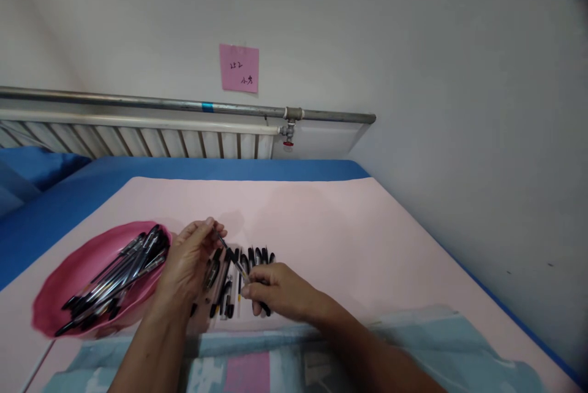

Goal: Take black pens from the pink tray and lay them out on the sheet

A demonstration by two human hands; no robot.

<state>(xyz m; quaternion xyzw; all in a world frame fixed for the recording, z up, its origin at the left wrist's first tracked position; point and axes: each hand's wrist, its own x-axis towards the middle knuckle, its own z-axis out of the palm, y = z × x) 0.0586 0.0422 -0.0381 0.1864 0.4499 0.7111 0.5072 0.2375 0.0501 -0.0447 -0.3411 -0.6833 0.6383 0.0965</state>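
A slim pen (233, 256) with a dark end and a clear part slants between my two hands. My left hand (195, 249) is closed, its thumb and fingers pinching the pen's upper dark end. On the lower clear end, my right hand (275, 288) is closed too. I cannot tell whether the pen is one piece or a separate refill and barrel. Beneath and between the hands lie several black and clear pens and pen parts (226, 295), roughly side by side, some covered by the fingers. Left of my left hand, a pink bowl (48, 295) holds many more pens (122, 276).
The pale pink tabletop (331, 228) has a blue border (229, 169). A patterned light-blue cloth (413, 344) lies along the near side. Behind stand a white radiator (169, 142) and a metal pipe (160, 103); a pink note (239, 68) is on the wall.
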